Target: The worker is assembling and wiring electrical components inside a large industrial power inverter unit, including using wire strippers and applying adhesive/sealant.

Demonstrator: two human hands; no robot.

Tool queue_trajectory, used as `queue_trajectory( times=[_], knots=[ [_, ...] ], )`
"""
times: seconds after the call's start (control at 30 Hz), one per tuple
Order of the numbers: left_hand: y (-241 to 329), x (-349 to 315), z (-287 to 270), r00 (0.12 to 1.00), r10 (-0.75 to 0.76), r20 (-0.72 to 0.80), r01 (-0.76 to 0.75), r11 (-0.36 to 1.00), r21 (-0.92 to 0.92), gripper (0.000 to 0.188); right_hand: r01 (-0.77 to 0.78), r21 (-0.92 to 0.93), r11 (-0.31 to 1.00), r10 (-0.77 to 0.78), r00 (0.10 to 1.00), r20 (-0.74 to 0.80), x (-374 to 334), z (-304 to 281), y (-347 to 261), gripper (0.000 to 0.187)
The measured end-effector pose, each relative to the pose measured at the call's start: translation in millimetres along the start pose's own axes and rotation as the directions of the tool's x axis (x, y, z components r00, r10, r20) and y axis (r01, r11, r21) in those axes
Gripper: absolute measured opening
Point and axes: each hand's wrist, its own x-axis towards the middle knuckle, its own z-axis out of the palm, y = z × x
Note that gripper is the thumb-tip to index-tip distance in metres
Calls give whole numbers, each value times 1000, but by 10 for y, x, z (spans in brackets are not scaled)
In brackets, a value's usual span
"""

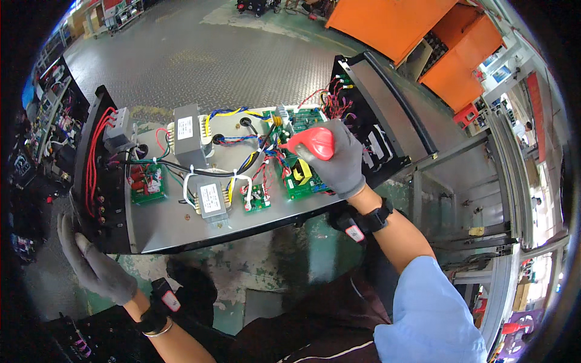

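Observation:
A long open metal chassis point(163, 233) with black end panels lies in front of me. In my gloved right hand point(342, 163) is a red squeeze bottle point(319, 143), tilted, its narrow tip pointing left over the large green circuit board point(302, 184). Whether the tip touches the wires there, I cannot tell. My gloved left hand point(94, 266) is open, fingers straight, beside the left end panel point(91, 193). Between the panels sit a large transformer point(189, 136), a smaller transformer point(212, 201), a small green board point(256, 198) and bundled coloured wires point(245, 140).
Orange metal cabinets point(387, 27) stand beyond the chassis at the far right. Grey metal frames point(466, 187) rise along the right side. More units with exposed wiring point(39, 151) line the left. Patterned metal flooring point(200, 66) stretches behind the chassis.

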Motion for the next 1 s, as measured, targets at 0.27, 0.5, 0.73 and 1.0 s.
queue_trajectory(
  times=[0.27, 0.5, 0.73, 1.0],
  knots=[
    [21, -44, 63, 994, -83, -66, 73, 987, -142, 36, 479, -69, 875, -431, 837, 338, 63, 139, -184, 40],
    [13, 1, 29, 999, 16, -34, -19, 995, -96, 35, 344, -91, 935, -259, 834, 488, 524, 154, -302, 39],
    [50, 6, 66, 995, -71, -69, 60, 987, -147, 36, -39, -91, 995, 60, 967, 247, 1129, -125, -179, 42],
    [66, 21, 110, 989, -84, -121, 70, 990, -122, 41, -23, -305, 952, 143, 916, 375, 1552, 494, 32, 43]
  ],
)
